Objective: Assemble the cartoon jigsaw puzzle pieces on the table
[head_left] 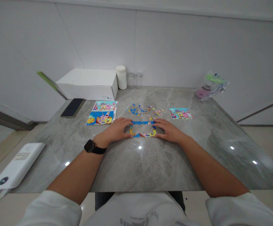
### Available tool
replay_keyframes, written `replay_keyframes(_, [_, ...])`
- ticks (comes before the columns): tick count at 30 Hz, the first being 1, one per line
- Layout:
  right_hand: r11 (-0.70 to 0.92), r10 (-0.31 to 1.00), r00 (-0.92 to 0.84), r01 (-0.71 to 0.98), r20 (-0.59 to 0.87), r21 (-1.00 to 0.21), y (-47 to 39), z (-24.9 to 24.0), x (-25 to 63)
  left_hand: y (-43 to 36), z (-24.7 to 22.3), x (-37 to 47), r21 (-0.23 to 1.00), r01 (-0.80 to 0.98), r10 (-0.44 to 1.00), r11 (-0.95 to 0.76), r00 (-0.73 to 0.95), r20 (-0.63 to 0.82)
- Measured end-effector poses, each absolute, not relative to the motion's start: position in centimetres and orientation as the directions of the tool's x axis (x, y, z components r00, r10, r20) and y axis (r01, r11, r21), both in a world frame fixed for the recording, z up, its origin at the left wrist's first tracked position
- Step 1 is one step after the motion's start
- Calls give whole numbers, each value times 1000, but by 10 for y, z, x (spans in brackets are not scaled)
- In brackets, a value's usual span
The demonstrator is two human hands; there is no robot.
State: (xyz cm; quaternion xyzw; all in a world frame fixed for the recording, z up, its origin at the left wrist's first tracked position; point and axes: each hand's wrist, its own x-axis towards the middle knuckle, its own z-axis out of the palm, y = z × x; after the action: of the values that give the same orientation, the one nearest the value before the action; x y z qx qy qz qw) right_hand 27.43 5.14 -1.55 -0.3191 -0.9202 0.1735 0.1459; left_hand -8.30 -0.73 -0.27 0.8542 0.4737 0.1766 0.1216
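A rectangular jigsaw border (143, 135), blue along the top and printed with cartoon figures, lies flat on the grey table with bare tabletop inside it. My left hand (120, 128) grips its left end, fingers at the upper corner and thumb at the lower one. At the right end, my right hand (168, 130) holds it in the same way. Just beyond the border, loose jigsaw pieces (133, 111) are scattered, blue ones mostly to the left and pink and yellow ones (155, 112) to the right.
Two cartoon picture sheets (102, 117) lie left, and a finished-looking cartoon picture (181, 113) lies right. Around them are a phone (72, 108), white box (86, 81), white bottle (121, 78), two clear glasses (134, 80), a plastic-wrapped cup (208, 88) and a corded white power bank (18, 164).
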Motion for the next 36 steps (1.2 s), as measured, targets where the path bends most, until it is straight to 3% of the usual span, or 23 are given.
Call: replay_keyframes(36, [711, 672, -721, 566, 169, -417, 42, -18, 264, -8, -1, -79, 379, 774, 861, -507, 480, 170])
